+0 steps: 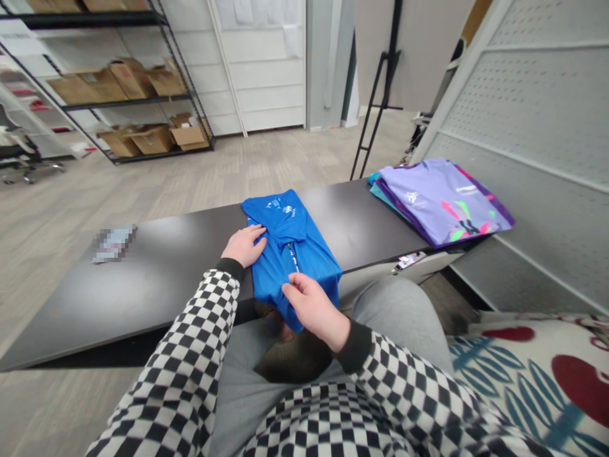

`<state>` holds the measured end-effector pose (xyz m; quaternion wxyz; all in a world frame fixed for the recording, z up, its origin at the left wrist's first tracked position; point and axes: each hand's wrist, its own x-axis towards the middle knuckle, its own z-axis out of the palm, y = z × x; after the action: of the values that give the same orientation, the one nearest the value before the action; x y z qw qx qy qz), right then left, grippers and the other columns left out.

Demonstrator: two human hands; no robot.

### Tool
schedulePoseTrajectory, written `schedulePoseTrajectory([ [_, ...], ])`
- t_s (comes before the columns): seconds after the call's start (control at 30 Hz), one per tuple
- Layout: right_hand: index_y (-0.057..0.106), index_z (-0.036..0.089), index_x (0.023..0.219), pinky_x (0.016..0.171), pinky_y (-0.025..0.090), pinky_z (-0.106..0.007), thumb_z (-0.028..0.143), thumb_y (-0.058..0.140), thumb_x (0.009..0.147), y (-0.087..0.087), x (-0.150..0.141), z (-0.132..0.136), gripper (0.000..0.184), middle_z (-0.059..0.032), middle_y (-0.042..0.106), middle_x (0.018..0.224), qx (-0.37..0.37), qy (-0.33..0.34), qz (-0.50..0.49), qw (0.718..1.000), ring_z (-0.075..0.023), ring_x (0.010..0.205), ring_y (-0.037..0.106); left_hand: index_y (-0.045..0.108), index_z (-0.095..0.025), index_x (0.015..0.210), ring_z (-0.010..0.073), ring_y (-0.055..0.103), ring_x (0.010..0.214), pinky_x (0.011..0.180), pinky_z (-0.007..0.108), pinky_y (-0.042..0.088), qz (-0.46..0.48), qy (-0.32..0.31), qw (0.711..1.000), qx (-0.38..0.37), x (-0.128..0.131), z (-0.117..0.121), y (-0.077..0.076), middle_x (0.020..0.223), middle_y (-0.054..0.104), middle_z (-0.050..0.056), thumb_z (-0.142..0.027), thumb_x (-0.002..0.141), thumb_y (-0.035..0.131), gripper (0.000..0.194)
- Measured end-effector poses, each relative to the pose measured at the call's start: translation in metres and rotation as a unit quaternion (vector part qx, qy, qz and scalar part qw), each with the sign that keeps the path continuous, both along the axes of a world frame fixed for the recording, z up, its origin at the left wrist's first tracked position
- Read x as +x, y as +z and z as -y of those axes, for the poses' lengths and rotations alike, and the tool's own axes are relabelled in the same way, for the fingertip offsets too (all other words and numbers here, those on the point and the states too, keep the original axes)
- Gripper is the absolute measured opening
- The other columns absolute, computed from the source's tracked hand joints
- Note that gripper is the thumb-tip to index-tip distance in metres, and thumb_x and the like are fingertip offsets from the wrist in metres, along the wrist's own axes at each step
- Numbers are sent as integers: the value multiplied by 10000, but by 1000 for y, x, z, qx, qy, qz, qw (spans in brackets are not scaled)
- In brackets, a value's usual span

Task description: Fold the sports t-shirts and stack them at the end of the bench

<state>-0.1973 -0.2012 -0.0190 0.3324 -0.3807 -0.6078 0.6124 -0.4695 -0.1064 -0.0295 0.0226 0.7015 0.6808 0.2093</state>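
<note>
A blue shirt (309, 254) lies partly folded on the dark tabletop, its front end hanging over the near edge towards my lap. Small white and light-blue prints mark its far part, and a narrow patterned strip (292, 255) runs down its middle. My left hand (245, 245) rests on the shirt's left edge, fingers stretched out and nearly flat. Over the near part of the shirt, my right hand (314, 304) has thumb and forefinger pinched at the lower end of the strip. The exact bit of cloth between those fingertips is hard to see.
A stack of folded shirts, lavender one on top (428, 190), lies at the right end of the dark table (190, 292). A small blurred packet (114, 244) sits at the left. A grey perforated panel (533, 139) borders the right side; a patterned cushion (537, 374) is beside me.
</note>
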Motion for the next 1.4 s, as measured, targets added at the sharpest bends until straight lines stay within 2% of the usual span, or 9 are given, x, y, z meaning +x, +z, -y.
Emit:
schedulePoseTrajectory([
  [0.13,595,234,811,601,342,-270,417,711,859,-34,4,9,222,42,518,707,-119,-26,-80,989,-142,643,436,760,-262,1497,329,567,1571,1367,537,369,5,7,1000,-5,2,1,2,1644,658,89,-446,1069,573,501],
  [0.27,647,214,782,604,365,-260,299,683,733,-64,9,11,105,32,556,693,-151,-27,-67,986,-137,636,467,683,-261,1597,348,489,1632,1388,547,322,-17,-2,1000,-26,4,5,6,1726,572,96,-529,1051,618,612],
  [0.43,649,216,777,604,394,-264,278,655,674,-87,8,10,120,20,594,673,-148,-21,-33,988,-156,647,523,529,-315,1722,378,296,1733,1412,676,175,-47,-4,995,-83,12,11,17,1830,418,64,-682,1065,556,754],
  [0.77,639,226,847,697,444,-272,316,597,836,-61,21,15,100,34,602,761,-12,-75,-95,993,-154,713,504,463,-317,1762,403,262,1741,1408,687,173,-50,16,994,-101,11,9,18,1862,353,72,-757,1061,518,830],
  [0.97,620,228,804,641,404,-282,341,600,764,-94,30,7,121,47,558,687,-52,-93,-22,994,-154,661,479,395,-298,1796,421,147,1768,1406,697,148,-49,25,992,-111,11,7,16,1898,234,98,-767,1057,521,884],
  [1.1,650,221,859,714,475,-299,329,663,775,-105,30,9,137,20,651,766,-63,-48,-44,996,-175,735,579,472,-272,1754,414,236,1748,1397,712,186,-26,39,997,-59,14,9,21,1873,315,117,-654,1068,571,792],
  [1.23,716,216,1005,814,540,-329,440,725,910,-95,25,9,243,-19,727,908,-59,-11,-84,995,-200,845,651,699,-260,1558,314,516,1601,1407,558,295,-9,-65,997,38,34,6,29,1674,616,113,-600,1087,562,597],
  [1.3,736,209,1027,806,542,-330,518,733,950,-93,23,7,318,-30,727,930,-53,-8,-86,995,-200,848,644,720,-252,1543,341,501,1612,1393,552,330,-19,-135,991,0,52,0,31,1681,612,121,-688,1029,637,679],
  [1.4,749,205,1021,753,517,-318,586,724,988,-96,22,3,384,-23,703,898,-45,-1,-80,996,-184,795,598,612,-268,1660,410,345,1709,1394,697,237,-42,-161,983,-78,78,-8,27,1802,460,116,-723,991,677,812],
])
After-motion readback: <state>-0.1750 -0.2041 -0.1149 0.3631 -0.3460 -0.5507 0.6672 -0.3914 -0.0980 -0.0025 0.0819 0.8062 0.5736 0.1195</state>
